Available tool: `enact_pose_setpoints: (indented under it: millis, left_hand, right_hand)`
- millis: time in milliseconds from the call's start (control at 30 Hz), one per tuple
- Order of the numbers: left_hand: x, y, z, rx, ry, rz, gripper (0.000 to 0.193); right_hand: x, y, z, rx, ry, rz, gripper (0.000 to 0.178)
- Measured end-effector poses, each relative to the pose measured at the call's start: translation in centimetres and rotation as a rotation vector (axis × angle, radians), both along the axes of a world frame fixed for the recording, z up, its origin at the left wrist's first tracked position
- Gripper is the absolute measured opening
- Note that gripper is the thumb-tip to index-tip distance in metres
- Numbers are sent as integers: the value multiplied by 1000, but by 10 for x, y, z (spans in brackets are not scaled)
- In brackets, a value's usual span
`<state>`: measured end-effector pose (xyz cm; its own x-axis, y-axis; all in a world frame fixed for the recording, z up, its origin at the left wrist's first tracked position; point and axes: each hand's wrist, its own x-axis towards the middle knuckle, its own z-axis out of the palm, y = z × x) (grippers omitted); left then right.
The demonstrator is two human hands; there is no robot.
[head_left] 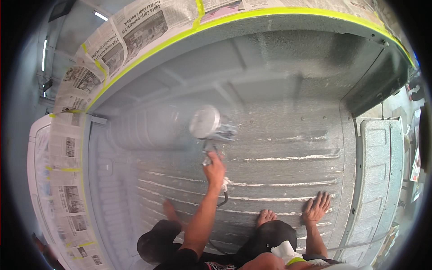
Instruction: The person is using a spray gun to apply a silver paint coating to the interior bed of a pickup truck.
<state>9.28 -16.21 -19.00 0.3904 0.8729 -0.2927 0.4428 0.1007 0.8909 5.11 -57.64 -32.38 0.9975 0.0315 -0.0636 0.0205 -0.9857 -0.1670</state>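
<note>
My left hand is wrapped round the handle of a spray gun, held out over the middle of a truck bed. A round, pale cup sits on top of the gun, smeared by motion. From below the grip hangs a dark hose, with a whitish wrap near its fitting. Mist hangs toward the left, where the bed wall has a light grey coat. Flat on the ribbed bed floor at the right rests my right hand, fingers spread, holding nothing.
Newspaper edged with yellow tape covers the far rim and the cab side. At the right is a lowered tailgate. My bare feet are on the floor, close to my bent knees. Whitish streaks mark the floor ribs.
</note>
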Motion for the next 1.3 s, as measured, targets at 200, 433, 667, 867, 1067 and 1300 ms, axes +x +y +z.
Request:
enact_pose_setpoints:
  millis: [200, 433, 667, 867, 1067, 1300]
  left_hand:
    - [8, -46, -15, 168, -14, -528, 58]
    - [6, -48, -32, 261, 6, -310, 50]
    - [0, 2, -26, 90, -39, 268, 57]
    - [-11, 13, -20, 92, -11, 367, 58]
    - [22, -55, 7, 220, 128, -438, 52]
    - [39, -86, 32, 237, 172, -573, 68]
  right_hand:
    - [2, 6, 7, -1, 25, 0, 56]
    - [-3, 3, 5, -30, 22, -1, 56]
    - [1, 2, 10, 13, 21, -19, 55]
    - [1, 6, 8, -7, 67, 0, 60]
    - [2, 2, 9, -10, 67, 3, 59]
    - [-4, 5, -2, -76, -195, 180, 54]
